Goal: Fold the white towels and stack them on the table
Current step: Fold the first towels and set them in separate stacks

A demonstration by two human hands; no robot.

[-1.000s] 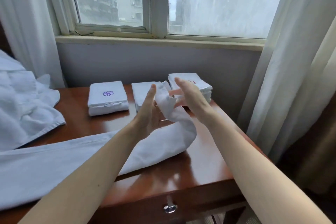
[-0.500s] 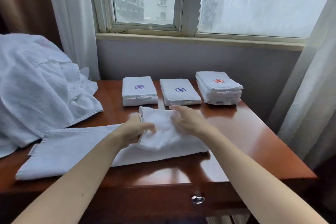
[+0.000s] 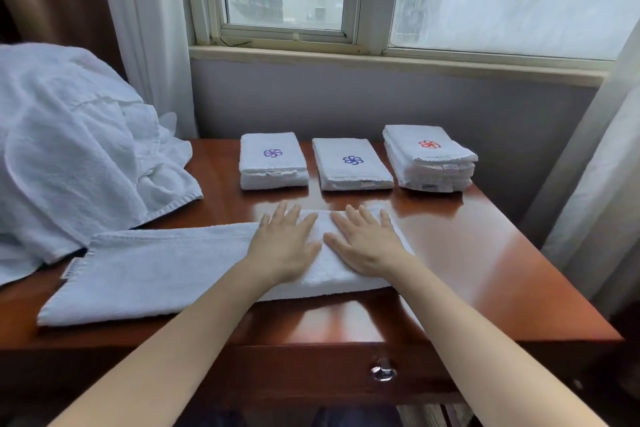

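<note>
Currently, towel [image 3: 156, 270]: a long strip on the near table [image 3: 485, 253], its right end doubled under both palms.
Grip: left hand [image 3: 285, 246] and right hand [image 3: 363, 246] lie flat, fingers wide, holding nothing.
Risk: the loose left tail could drag the fold askew.

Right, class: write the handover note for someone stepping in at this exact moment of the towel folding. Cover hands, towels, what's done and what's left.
Left hand: flat, fingers straight, pressing the folded right end of the long towel.
Right hand: the same, beside it.
Long towel: across the front of the table, its left part stretched out.
Done: left pile, middle pile and red-logo pile at the back.
Left: finish this fold and stack it; probably the crumpled heap next.
</note>
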